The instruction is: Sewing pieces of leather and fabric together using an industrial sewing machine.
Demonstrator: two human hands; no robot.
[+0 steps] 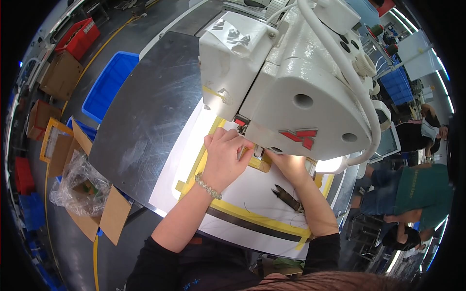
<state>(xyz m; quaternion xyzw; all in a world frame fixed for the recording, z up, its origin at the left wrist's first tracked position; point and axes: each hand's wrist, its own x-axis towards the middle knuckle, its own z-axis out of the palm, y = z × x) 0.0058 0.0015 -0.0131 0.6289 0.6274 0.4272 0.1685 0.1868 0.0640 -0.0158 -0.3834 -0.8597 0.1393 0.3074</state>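
At the needle area of a white industrial sewing machine (315, 92), my left hand (224, 157) is closed, thumb and forefinger curled toward each other. Whatever lies between those fingertips is too small to make out. A beaded bracelet (208, 188) circles that wrist. My right hand (290, 167) reaches under the machine head from the right, its fingers mostly hidden there. Between the hands, part of a yellowish plate (261, 163) shows beneath the needle area. Dark thread snips (288, 198) lie on the white work surface (242, 189), near my right forearm.
Yellow tape (257, 220) borders the white surface. A dark metal table wing (145, 106) extends left. Beyond it are a blue bin (109, 85) and an open cardboard box (114, 216) with clear plastic. A lit lamp (330, 166) sits at the machine's lower right. People stand farther right.
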